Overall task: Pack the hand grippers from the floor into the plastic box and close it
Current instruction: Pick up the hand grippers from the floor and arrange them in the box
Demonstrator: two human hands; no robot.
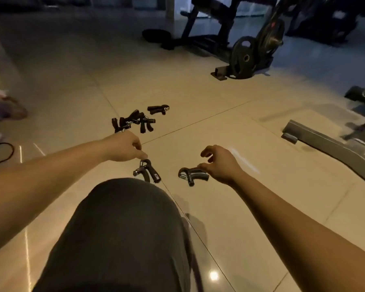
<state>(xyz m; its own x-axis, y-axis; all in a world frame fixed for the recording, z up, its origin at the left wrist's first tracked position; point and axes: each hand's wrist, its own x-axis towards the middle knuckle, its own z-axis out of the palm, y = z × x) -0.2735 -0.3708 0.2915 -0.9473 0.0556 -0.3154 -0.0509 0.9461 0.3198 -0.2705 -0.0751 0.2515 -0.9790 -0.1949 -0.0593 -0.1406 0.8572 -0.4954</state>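
Two black-and-metal hand grippers lie on the tiled floor just beyond my knee. My left hand [125,147] pinches the top of the left hand gripper [147,171] with thumb and forefinger. My right hand [220,163] touches one handle tip of the right hand gripper [191,174], its fingers curled and apart. Farther out lies a cluster of several more hand grippers [134,122], and a single one [158,109] sits beyond them. No plastic box is in view.
My knee in dark shorts [122,234] fills the lower middle. A weight plate on a rack [243,57] and a bench frame [209,22] stand at the back. A grey machine base [325,142] runs along the right. Cables and bags [0,131] lie at the left edge.
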